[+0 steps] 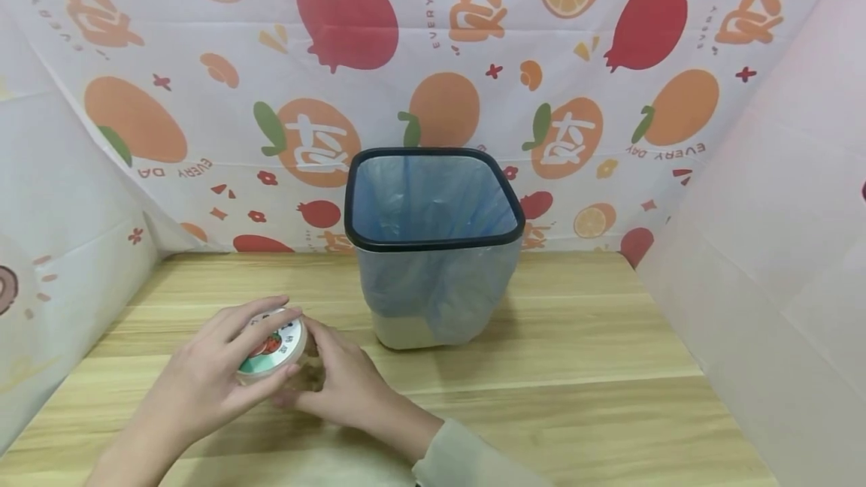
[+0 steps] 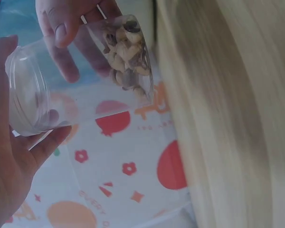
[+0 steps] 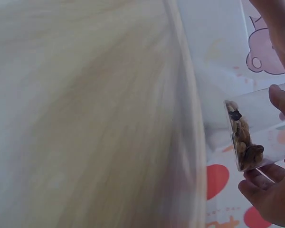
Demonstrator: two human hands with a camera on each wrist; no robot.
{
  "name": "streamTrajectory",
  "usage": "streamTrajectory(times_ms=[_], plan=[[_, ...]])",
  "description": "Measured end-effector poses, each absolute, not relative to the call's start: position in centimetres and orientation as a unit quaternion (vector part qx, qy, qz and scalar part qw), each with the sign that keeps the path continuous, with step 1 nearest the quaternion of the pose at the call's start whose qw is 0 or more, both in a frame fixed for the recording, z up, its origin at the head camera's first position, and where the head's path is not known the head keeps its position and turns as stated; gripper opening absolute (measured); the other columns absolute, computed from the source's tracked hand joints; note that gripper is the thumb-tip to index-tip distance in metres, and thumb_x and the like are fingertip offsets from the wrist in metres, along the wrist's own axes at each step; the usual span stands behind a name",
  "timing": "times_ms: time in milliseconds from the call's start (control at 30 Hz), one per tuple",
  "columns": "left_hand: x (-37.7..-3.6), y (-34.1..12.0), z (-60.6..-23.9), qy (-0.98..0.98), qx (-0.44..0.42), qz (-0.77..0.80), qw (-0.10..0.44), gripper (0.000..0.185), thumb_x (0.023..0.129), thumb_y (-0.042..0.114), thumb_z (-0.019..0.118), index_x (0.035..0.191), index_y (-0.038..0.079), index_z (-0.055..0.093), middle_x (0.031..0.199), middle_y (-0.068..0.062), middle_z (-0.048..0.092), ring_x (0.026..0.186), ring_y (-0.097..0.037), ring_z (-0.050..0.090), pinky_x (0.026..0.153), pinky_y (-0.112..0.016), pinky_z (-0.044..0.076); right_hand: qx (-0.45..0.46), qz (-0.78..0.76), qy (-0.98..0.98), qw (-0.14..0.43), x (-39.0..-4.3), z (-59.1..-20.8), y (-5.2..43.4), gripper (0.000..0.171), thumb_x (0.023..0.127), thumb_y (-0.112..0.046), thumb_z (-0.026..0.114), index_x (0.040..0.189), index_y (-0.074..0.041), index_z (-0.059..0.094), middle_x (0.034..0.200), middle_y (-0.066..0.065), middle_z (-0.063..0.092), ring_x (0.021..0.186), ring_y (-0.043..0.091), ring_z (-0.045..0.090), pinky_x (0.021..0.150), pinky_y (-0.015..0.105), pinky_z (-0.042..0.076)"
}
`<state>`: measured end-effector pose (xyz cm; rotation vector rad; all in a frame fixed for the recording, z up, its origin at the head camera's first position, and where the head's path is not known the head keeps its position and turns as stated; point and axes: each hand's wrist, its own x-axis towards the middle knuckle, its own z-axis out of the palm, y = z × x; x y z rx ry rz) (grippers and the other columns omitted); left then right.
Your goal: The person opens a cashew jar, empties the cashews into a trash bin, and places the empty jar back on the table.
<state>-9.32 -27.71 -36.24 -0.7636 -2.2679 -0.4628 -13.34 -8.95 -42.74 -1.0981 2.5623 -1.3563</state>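
In the head view, both hands are around a clear plastic jar at the left of the table. My left hand grips the round lid from above, its fingers spread around the edge. The lid carries a white and green label with a red fruit picture. Lower down, my right hand holds the jar's body, thumb and fingers on opposite sides. Brown, shell-like pieces lie at the bottom of the jar, as the left wrist view shows. Both wrist views show the jar's base off the tabletop.
A bin with a black rim and a bluish liner bag stands at the table's back middle. Behind the wooden table hangs a fruit-print cloth, with pale cloth walls at both sides.
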Motion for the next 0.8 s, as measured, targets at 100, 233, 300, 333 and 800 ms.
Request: streamTrajectory(times_ms=[100,233,300,333,800], plan=[[-9.2,-26.8,-35.7,-0.866,-0.311,-0.187,0.344,0.054,0.09,0.058,0.063,0.129,0.021,0.068,0.133,-0.002,0.063,0.111,-0.023,0.06,0.095,-0.008,0.036,-0.355,-0.429,0.83,0.007,-13.1,-42.4,-7.7,0.097,0.081,-0.06,0.073,0.156,-0.041,0.015,0.139,-0.022,0.045,0.118,-0.005,0.051,0.088,0.022,0.05],[-9.2,-25.5,-35.0,-0.859,-0.329,-0.198,0.34,0.056,0.089,0.056,0.066,0.131,0.02,0.067,0.134,-0.003,0.062,0.113,-0.023,0.059,0.099,-0.007,0.033,-0.36,-0.427,0.829,-0.017,-12.8,-42.1,-6.2,0.096,0.082,-0.061,0.072,0.157,-0.039,0.016,0.139,-0.019,0.047,0.117,-0.003,0.05,0.091,0.023,0.049],[-9.2,-24.8,-34.8,-0.856,-0.336,-0.202,0.338,0.057,0.087,0.054,0.07,0.132,0.02,0.066,0.134,-0.002,0.062,0.113,-0.023,0.059,0.1,-0.008,0.033,-0.365,-0.429,0.825,-0.034,-12.7,-42.0,-5.4,0.096,0.082,-0.059,0.074,0.157,-0.038,0.017,0.14,-0.017,0.047,0.119,-0.002,0.05,0.094,0.024,0.049],[-9.3,-24.5,-34.7,-0.854,-0.338,-0.204,0.338,0.058,0.085,0.053,0.073,0.133,0.02,0.066,0.134,-0.002,0.062,0.113,-0.023,0.059,0.1,-0.008,0.033,-0.367,-0.434,0.822,-0.04,-12.7,-42.0,-5.0,0.095,0.082,-0.057,0.074,0.156,-0.038,0.018,0.141,-0.017,0.046,0.121,-0.001,0.049,0.097,0.026,0.048],[-10.0,-20.1,-33.6,-0.809,-0.396,-0.269,0.341,0.058,0.084,0.046,0.077,0.13,0.014,0.067,0.127,-0.004,0.065,0.113,-0.02,0.061,0.099,-0.01,0.038,-0.382,-0.462,0.799,-0.042,-12.2,-40.5,0.2,0.105,0.078,-0.042,0.085,0.157,-0.037,0.016,0.151,-0.014,0.038,0.135,0.006,0.044,0.108,0.034,0.044]])
